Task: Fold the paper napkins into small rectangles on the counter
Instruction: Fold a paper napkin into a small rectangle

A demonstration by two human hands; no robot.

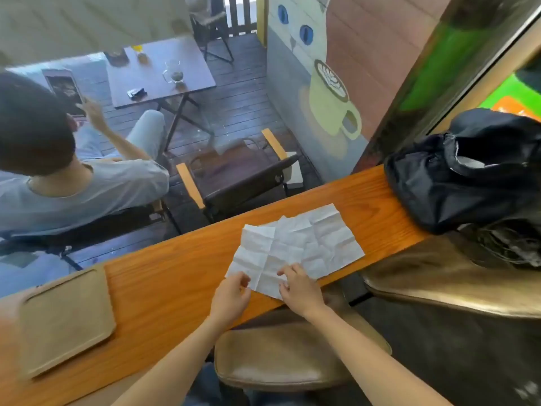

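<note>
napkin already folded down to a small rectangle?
No, the creased white paper napkin lies spread open on the orange wooden counter, with the left hand and right hand at its near edge.

Both forearms bare to the left hand (229,297) and right hand (298,291); sleeves apparently out of frame.

Bare counter (181,276) between tray (67,320) and napkins (295,247); black bag (462,177) blocks right end, seemingly.
</note>
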